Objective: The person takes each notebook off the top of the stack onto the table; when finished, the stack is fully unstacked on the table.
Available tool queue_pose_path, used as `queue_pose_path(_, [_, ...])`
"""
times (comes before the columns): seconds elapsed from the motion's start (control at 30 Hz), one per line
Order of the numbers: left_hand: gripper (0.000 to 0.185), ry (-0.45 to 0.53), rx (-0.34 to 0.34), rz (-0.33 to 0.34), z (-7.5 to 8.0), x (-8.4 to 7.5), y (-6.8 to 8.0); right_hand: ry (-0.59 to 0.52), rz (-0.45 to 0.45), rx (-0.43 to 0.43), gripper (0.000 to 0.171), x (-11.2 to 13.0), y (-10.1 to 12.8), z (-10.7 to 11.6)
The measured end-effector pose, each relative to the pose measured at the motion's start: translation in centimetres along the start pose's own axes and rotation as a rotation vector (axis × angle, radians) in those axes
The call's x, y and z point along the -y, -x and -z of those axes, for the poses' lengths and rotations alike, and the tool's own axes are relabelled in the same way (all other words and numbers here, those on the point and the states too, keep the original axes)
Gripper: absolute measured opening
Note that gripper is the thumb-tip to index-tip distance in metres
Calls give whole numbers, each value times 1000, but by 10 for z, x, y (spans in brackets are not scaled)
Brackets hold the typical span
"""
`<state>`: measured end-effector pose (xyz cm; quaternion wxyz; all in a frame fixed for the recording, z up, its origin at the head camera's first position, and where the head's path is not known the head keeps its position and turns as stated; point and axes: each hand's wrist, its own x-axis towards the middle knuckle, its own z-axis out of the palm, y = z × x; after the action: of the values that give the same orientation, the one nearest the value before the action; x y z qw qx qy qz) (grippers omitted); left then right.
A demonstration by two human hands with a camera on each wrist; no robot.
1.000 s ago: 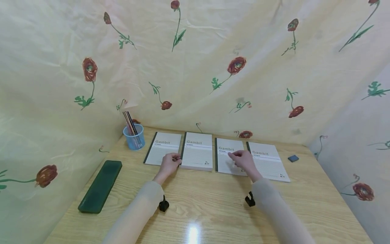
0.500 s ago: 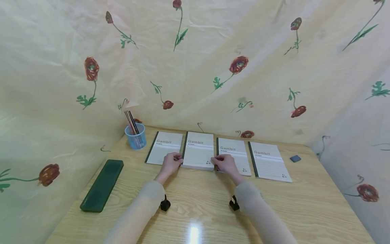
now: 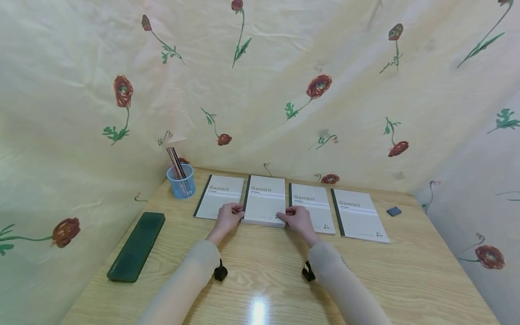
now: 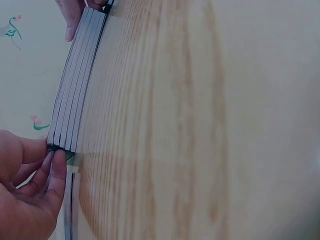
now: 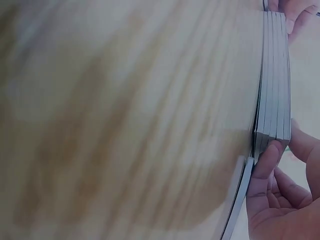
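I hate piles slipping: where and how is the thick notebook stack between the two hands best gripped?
Probably by both long sides, at the corners nearest the person: left hand from the left, right hand from the right. The notebook stack lies flat, and its sides stand higher than the thinner notebooks beside it. Its layers look separate, so holding both sides should keep them together.

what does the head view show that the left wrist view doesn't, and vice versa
Only the head view: the blue pencil cup with its pencils, the dark green case, the small blue block and the "Gambit" cover lettering.

Only the left wrist view: the separate layers of the notebook stack, distinguishable edge-on.

Both: that stack between the left grip and right grip, the wooden tabletop and the floral cloth. The left wrist view shows the right grip only partly.
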<state>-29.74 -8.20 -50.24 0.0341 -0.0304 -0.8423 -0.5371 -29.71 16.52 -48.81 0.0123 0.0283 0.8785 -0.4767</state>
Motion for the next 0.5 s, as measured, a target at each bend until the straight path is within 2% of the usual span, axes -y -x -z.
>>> queue_pose_path(0.5, [23,-6,19,4,2,-1,1,37,43,-33,25,4,2,-1])
